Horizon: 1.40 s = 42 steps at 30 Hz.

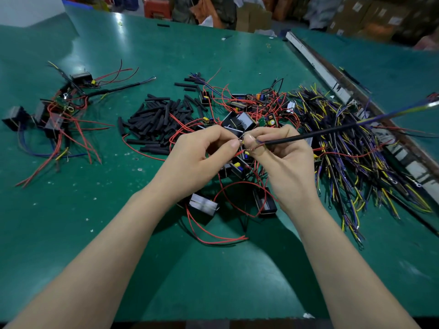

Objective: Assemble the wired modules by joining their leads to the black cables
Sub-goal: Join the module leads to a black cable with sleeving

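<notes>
My left hand (202, 153) and my right hand (282, 157) meet above the middle of the green table (118, 222). The right hand pinches the near end of a black cable (313, 134) that runs up and right, ending in blue and yellow leads. The left hand pinches a thin wire lead at the cable's bare end, fingertips touching the right thumb. A small module with a yellow part (240, 166) hangs just below the hands on red wires. Loose black modules (204, 207) (264, 203) with red leads lie under my wrists.
A heap of short black sleeve tubes (156, 119) lies at centre left. A pile of black cables with yellow and blue leads (356, 153) fills the right. Several wired modules (54, 115) sit at far left. A metal rail (332, 79) runs along the right; cardboard boxes stand beyond the table.
</notes>
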{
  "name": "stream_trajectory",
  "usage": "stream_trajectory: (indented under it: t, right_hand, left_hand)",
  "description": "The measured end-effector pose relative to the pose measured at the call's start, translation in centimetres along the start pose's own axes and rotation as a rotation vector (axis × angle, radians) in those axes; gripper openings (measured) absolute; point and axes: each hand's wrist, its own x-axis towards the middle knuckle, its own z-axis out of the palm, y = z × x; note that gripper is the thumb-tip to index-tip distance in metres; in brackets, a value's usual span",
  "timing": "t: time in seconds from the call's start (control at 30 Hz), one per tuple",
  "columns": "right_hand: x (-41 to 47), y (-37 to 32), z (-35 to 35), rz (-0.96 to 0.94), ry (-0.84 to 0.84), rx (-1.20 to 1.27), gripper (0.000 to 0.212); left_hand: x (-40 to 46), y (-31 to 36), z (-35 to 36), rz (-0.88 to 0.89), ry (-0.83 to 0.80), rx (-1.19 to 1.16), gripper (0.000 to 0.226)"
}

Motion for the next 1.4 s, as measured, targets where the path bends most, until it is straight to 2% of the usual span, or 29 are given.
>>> stream_trajectory:
  t: [0.4, 0.73, 1.13, 1.23, 1.4]
  right_hand:
    - [-0.1, -0.2, 0.3, 0.059, -0.112, 0.182, 0.032]
    - [0.0, 0.0, 0.2, 0.089, -0.079, 0.216, 0.028]
    - [0.1, 0.1, 0.1, 0.079, -0.083, 0.188, 0.027]
    - [0.1, 0.0, 0.1, 0.082, -0.079, 0.208, 0.027]
    - [-0.1, -0.1, 0.2, 0.080, -0.064, 0.272, 0.022]
  left_hand:
    - [-0.2, 0.8, -0.3, -0.045, -0.039, -0.140, 0.011]
    - [-0.1, 1.2, -0.4, -0.084, -0.062, -0.301, 0.007]
    - [-0.1, 1.0, -0.3, -0.042, 0.007, -0.242, 0.013]
    - [0.0, 1.2, -0.4, -0.063, -0.005, -0.275, 0.008]
    - [0.0, 1.2, -0.4, -0.091, -0.060, -0.307, 0.015]
